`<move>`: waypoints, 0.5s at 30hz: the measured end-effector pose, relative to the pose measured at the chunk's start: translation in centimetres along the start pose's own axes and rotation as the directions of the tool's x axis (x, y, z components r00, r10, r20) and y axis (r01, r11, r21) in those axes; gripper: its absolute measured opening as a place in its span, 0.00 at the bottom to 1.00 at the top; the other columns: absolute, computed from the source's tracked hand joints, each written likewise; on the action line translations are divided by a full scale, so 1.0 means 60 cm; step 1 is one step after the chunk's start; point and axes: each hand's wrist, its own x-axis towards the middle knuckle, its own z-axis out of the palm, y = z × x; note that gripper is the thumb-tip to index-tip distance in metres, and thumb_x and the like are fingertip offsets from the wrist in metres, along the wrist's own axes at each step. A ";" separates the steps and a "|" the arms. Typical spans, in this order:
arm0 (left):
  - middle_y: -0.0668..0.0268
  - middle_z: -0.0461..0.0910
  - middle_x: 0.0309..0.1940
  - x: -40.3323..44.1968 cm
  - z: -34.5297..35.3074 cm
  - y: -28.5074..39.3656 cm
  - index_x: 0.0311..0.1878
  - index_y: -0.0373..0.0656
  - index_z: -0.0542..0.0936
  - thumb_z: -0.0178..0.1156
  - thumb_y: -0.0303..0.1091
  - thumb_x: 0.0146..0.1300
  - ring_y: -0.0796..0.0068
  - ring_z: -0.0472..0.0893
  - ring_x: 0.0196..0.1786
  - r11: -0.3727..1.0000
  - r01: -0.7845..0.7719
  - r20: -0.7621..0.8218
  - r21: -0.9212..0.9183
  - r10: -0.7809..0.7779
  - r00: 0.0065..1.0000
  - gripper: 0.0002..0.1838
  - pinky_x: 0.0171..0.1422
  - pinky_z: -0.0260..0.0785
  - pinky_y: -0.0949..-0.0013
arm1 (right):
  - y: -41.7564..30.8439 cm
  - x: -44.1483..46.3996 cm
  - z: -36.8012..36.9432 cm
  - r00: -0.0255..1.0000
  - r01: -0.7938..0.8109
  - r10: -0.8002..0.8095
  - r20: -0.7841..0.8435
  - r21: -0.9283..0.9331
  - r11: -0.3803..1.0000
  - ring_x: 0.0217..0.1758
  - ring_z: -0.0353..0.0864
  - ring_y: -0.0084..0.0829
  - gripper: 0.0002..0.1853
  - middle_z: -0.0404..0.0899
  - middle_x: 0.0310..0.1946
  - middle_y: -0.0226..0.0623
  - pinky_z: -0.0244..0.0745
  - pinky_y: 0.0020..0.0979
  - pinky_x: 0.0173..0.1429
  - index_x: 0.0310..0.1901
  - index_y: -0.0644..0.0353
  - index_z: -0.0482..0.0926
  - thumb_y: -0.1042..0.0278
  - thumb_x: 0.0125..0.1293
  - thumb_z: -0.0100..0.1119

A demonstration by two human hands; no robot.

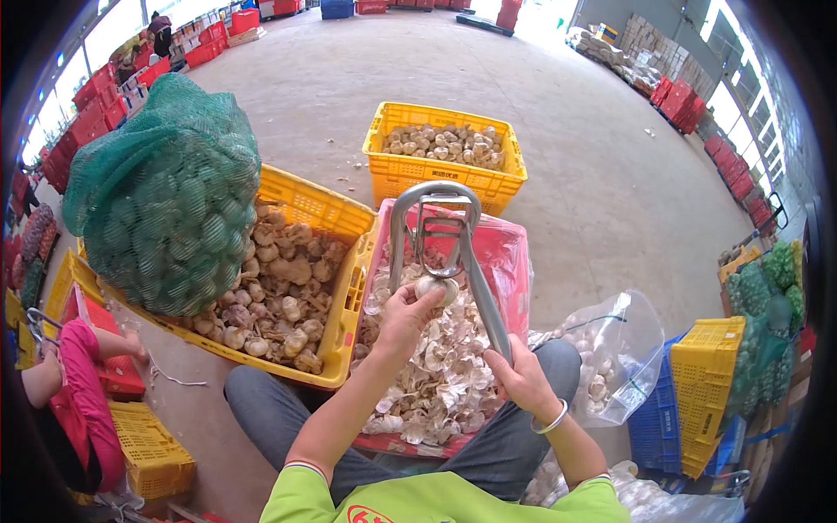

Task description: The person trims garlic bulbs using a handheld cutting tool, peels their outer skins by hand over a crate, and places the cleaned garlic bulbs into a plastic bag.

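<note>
Between the fingers of my left hand (403, 321) is a whitish garlic bulb (436, 289), held at the lower end of a metal hand tool (478, 277). My right hand (526, 378) is wrapped round the tool's long grey handle, lower right of the bulb. Beneath both hands a pink-lined crate (510, 248) holds many loose garlic skins (440, 370). To the left, a yellow crate (353, 301) is full of garlic bulbs with dry stems, and a green mesh sack (174, 200) of bulbs lies on its far side.
Another yellow crate of garlic (449, 174) stands ahead. At the right are a clear plastic bag of bulbs (602, 357), blue and yellow crates (708, 383) and green mesh sacks (758, 349). A person in pink (83, 392) is at the left edge, near a yellow crate (153, 449).
</note>
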 end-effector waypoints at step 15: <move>0.64 0.78 0.40 -0.002 -0.003 0.007 0.48 0.34 0.70 0.67 0.28 0.54 0.78 0.79 0.40 0.999 0.024 -0.003 0.033 -0.024 1.000 0.20 0.46 0.72 0.76 | 0.045 0.010 0.022 0.996 -0.012 0.008 -0.092 -0.044 0.999 0.21 0.69 0.21 0.11 0.69 0.17 0.34 0.66 0.28 0.28 0.39 0.65 0.70 0.67 0.63 0.56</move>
